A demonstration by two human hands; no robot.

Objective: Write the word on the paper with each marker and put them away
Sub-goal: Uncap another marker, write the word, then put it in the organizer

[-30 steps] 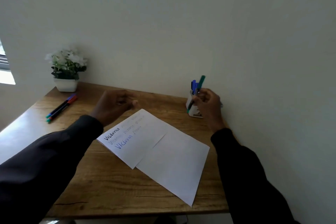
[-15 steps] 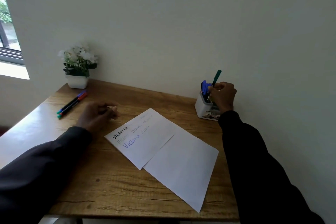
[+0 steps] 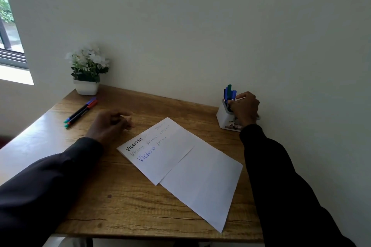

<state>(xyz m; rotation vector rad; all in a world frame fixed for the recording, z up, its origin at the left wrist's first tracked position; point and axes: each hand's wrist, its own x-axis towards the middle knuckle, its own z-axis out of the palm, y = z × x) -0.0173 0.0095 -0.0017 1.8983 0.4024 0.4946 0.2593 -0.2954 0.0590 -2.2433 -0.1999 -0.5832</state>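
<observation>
The right hand (image 3: 246, 107) is curling over the white holder (image 3: 223, 115) at the tabletop's (image 3: 120, 196) far right corner, touching the green marker (image 3: 229, 88) standing inside; whether it is pinching it, I cannot tell. The left hand (image 3: 109, 124) is resting loosely curled, holding nothing, left of the paper (image 3: 200, 176). Two markers (image 3: 81, 112) are lying near the far left corner.

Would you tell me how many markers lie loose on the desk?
2, side by side by the plant: blue-capped marker and red-capped marker. Others in the holder are partly hidden.

"Victoria" handwritten repeatedly on paper (image 3: 168, 152)
</observation>
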